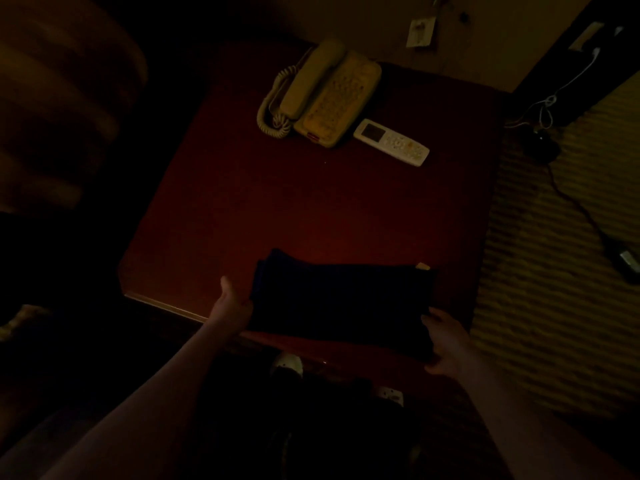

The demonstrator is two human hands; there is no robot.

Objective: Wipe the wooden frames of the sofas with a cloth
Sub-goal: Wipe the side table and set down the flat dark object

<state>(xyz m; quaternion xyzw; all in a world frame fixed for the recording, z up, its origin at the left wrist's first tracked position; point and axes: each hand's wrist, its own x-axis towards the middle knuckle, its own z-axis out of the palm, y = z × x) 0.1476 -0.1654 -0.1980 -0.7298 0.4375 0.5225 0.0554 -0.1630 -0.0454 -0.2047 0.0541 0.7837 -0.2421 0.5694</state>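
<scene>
A dark folded cloth [341,303] lies at the near edge of a reddish wooden table [277,209]. My left hand [232,303] holds the cloth's left edge, thumb raised above it and fingers hidden under the fabric. My right hand [446,342] grips the cloth's near right corner. The room is very dim. A blurred cushioned sofa arm [59,109] shows at the upper left; no wooden frame can be made out on it.
A beige corded telephone [322,91] and a white remote control [391,142] sit at the table's far side. Striped carpet [554,237] with a black cable and adapter [628,261] lies to the right. My shoes [287,365] show below the table edge.
</scene>
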